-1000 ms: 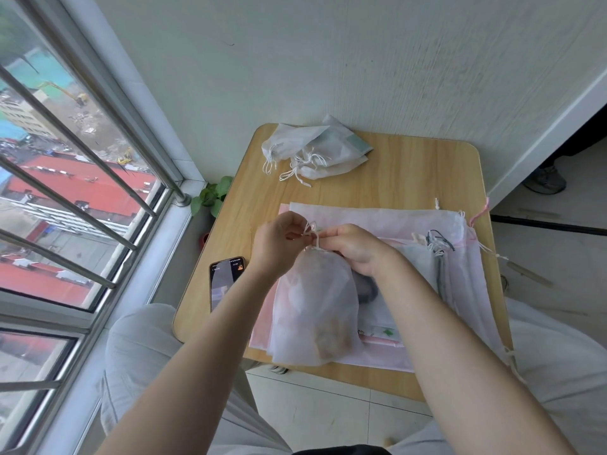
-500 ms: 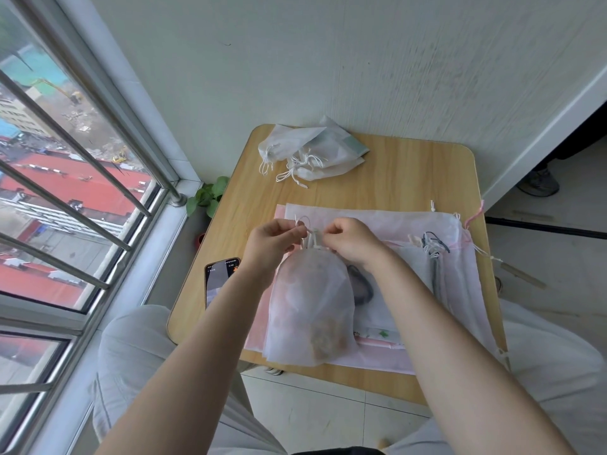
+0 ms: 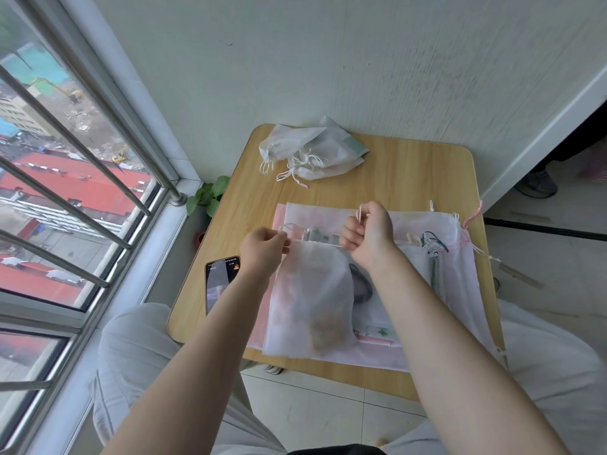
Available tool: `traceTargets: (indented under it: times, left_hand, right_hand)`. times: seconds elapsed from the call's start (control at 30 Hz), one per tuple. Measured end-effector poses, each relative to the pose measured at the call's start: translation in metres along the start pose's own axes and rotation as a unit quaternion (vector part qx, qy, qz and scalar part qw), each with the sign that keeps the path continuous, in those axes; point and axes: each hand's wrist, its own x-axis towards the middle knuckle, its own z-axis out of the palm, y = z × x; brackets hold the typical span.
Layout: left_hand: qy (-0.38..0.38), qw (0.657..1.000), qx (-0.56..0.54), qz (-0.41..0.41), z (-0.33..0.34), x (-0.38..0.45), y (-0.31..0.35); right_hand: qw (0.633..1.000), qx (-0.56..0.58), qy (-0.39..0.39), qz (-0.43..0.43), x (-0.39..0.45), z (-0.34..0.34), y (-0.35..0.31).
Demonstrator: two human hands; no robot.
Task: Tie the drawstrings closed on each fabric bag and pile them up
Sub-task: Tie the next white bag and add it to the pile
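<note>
- I am holding a white bag (image 3: 312,297) at the centre of the frame, over the near half of the table (image 3: 410,178); its mouth is stretched between my two hands.
- My left hand (image 3: 262,246) is pinching the cord (image 3: 289,226) at the bag's left corner with curled fingers; the fingertips themselves are turned away from view, so how much cord they have is unclear.
- My right hand (image 3: 369,229) is curling into a fist round the other cord end, a small white loop sticking out above the knuckles; the rest of that cord is hidden inside the fist.
- Something brownish is showing through the lower part of the bag, too blurred by the fabric to name.
- Under the bag, a flat stack (image 3: 460,257) of pink and white bags is lying on the table, partly covered by my right forearm; dark shapes inside it are hard to make out.
- A pile (image 3: 308,152) of tied white bags is sitting at the table's far left corner, upper centre of the frame.
- A phone (image 3: 218,280) is lying at the table's left edge, its lower end hidden behind my left forearm.
- A plant (image 3: 208,197) is peeking out between table and window (image 3: 65,192).
</note>
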Motion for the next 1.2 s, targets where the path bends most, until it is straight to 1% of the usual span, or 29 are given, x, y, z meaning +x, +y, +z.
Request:
traceTargets:
  times: [0.07,0.1,0.13,0.17,0.2,0.27,0.33,0.37,0.4,0.43,0.5,0.53,0.6,0.63,0.67,0.7,0.73,0.77,0.8,0.83,0.93,1.0,1.03,1.1,1.17,1.2]
  left_hand:
    - [0.034,0.999,0.012,-0.006,-0.006,0.0,-0.003]
    - [0.035,0.999,0.015,-0.009,-0.008,0.001,-0.004]
    - [0.023,1.0,0.017,-0.012,-0.01,0.001,-0.004]
    - [0.006,1.0,0.022,-0.013,-0.01,0.002,-0.004]
    - [-0.011,0.999,0.034,-0.012,-0.011,0.002,-0.002]
    - [-0.025,0.998,0.055,-0.008,-0.011,0.003,0.002]
    - [-0.024,0.997,0.07,0.003,-0.01,0.004,0.008]
    - [-0.02,0.998,0.067,0.003,-0.01,0.005,0.01]
    - [-0.014,0.998,0.06,-0.002,-0.009,0.005,0.012]
    - [-0.008,0.999,0.051,-0.011,-0.009,0.009,0.012]
    - [0.018,0.998,0.051,-0.025,-0.01,0.013,0.012]
    - [0.039,0.995,0.091,-0.01,-0.012,0.014,0.011]
    - [0.078,0.972,0.207,0.075,-0.017,0.014,0.007]
    - [0.067,0.96,0.234,0.141,-0.018,0.013,0.005]
    - [0.027,0.951,0.231,0.203,-0.017,0.01,0.007]
    - [-0.027,0.945,0.215,0.246,-0.015,0.008,0.009]
    - [-0.079,0.94,0.207,0.261,-0.012,0.004,0.014]
    - [-0.117,0.934,0.214,0.261,-0.01,0.004,0.015]
    - [-0.138,0.928,0.236,0.252,-0.007,0.003,0.018]
    - [-0.143,0.921,0.268,0.242,-0.006,0.003,0.019]
    - [-0.14,0.895,0.355,0.23,-0.005,0.006,0.02]
    - [-0.122,0.878,0.404,0.228,-0.006,0.008,0.02]
    - [-0.114,0.871,0.421,0.226,-0.007,0.01,0.021]
    - [-0.13,0.873,0.421,0.209,-0.009,0.01,0.023]
    - [-0.17,0.89,0.384,0.178,-0.012,0.011,0.024]
    - [-0.183,0.894,0.372,0.168,-0.013,0.011,0.023]
  right_hand:
    - [0.992,-0.111,0.013,-0.052,0.001,-0.007,-0.005]
    - [0.981,-0.173,0.014,-0.081,0.001,-0.009,-0.009]
    - [0.963,-0.247,0.008,-0.108,0.001,-0.011,-0.012]
    - [0.935,-0.329,-0.006,-0.129,-0.001,-0.011,-0.015]
    - [0.9,-0.413,-0.025,-0.14,-0.003,-0.01,-0.017]
    - [0.811,-0.561,-0.083,-0.143,-0.006,-0.007,-0.019]
    - [0.725,-0.661,-0.144,-0.126,-0.011,-0.001,-0.018]
    - [0.696,-0.689,-0.165,-0.116,-0.014,0.002,-0.018]
    - [0.677,-0.706,-0.177,-0.108,-0.017,0.005,-0.018]
    - [0.666,-0.716,-0.182,-0.107,-0.02,0.007,-0.018]
    - [0.658,-0.722,-0.18,-0.118,-0.021,0.009,-0.016]
    - [0.66,-0.72,-0.176,-0.123,-0.021,0.008,-0.015]
    - [0.667,-0.713,-0.174,-0.126,-0.021,0.008,-0.014]
    - [0.673,-0.708,-0.173,-0.126,-0.021,0.008,-0.014]
    - [0.679,-0.702,-0.171,-0.127,-0.021,0.008,-0.015]
    - [0.683,-0.699,-0.168,-0.13,-0.022,0.007,-0.016]
    - [0.687,-0.695,-0.165,-0.133,-0.021,0.007,-0.017]
    - [0.69,-0.692,-0.162,-0.136,-0.02,0.007,-0.017]
    - [0.691,-0.69,-0.162,-0.14,-0.018,0.007,-0.017]
    - [0.691,-0.69,-0.161,-0.145,-0.017,0.007,-0.016]
    - [0.697,-0.683,-0.156,-0.153,-0.017,0.007,-0.017]
    - [0.702,-0.677,-0.154,-0.159,-0.018,0.006,-0.018]
    - [0.698,-0.68,-0.15,-0.164,-0.018,0.006,-0.018]
    - [0.68,-0.699,-0.134,-0.18,-0.017,0.006,-0.016]
    - [0.663,-0.714,-0.113,-0.198,-0.015,0.007,-0.013]
    - [0.661,-0.715,-0.103,-0.205,-0.014,0.007,-0.011]
